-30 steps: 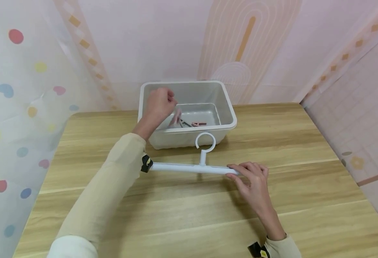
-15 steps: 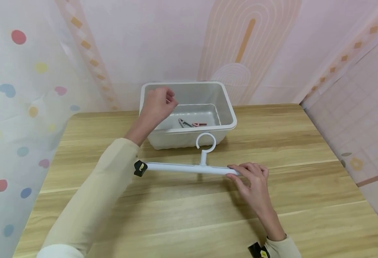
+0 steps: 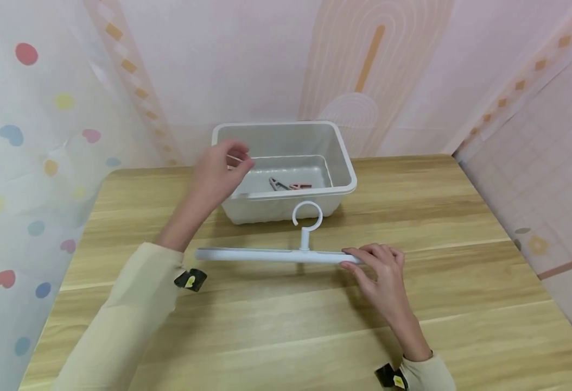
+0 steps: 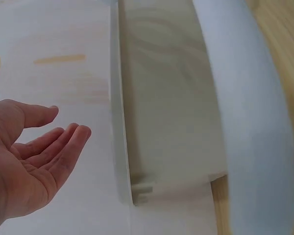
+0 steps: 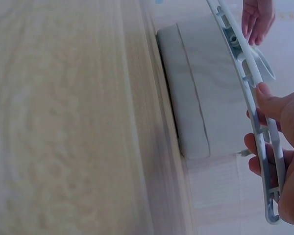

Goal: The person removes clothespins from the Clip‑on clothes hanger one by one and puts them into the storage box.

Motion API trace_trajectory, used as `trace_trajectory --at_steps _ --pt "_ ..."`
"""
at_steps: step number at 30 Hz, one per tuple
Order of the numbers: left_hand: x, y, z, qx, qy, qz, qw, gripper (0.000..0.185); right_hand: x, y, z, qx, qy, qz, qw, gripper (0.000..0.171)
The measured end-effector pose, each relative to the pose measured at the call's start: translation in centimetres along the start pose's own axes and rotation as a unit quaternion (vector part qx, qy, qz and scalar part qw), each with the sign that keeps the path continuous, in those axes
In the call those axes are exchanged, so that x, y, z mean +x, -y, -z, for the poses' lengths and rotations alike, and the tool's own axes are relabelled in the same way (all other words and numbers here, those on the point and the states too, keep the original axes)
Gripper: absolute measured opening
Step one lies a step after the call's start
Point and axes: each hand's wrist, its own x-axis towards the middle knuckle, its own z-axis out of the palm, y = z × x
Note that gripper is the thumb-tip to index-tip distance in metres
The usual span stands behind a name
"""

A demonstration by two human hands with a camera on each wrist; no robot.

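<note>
A light blue clothes hanger (image 3: 266, 254) with an open ring hook (image 3: 307, 216) is held above the table, in front of the bin. My right hand (image 3: 381, 271) grips its right end between thumb and fingers; the right wrist view shows the fingers around the ribbed underside of the hanger (image 5: 250, 93). My left hand (image 3: 217, 171) is raised over the left side of the grey plastic bin (image 3: 286, 201). Its fingers are loosely bent with nothing between them, as the left hand (image 4: 39, 156) in the left wrist view shows. A grey clothespin (image 3: 277, 184) and a pink clothespin (image 3: 299, 186) lie inside the bin.
The bin stands at the back of the wooden table (image 3: 286, 336), close to the patterned wall covering (image 3: 247, 60). A black band piece (image 3: 190, 279) sits at my left cuff, just below the hanger's left end.
A blurred pinkish thing below my left hand dropped into the bin. My left hand has since drawn back leftward and its fingers have loosened. My right hand and the hanger stay nearly still.
</note>
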Motion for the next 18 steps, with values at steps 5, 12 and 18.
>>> trace_trajectory --at_steps 5,12,18 --pt "-2.0 0.5 1.2 -0.026 -0.032 -0.008 0.9991 0.028 0.2 0.1 -0.1 0.004 0.021 0.006 1.000 0.032" --pt "-4.2 0.8 2.0 -0.033 -0.052 0.002 0.9981 0.033 0.1 0.3 0.1 0.001 0.050 0.022 0.999 0.031" --pt "-5.2 1.1 1.8 -0.049 -0.068 0.005 0.9965 0.033 -0.4 0.1 0.3 -0.014 0.059 0.031 0.998 0.029"
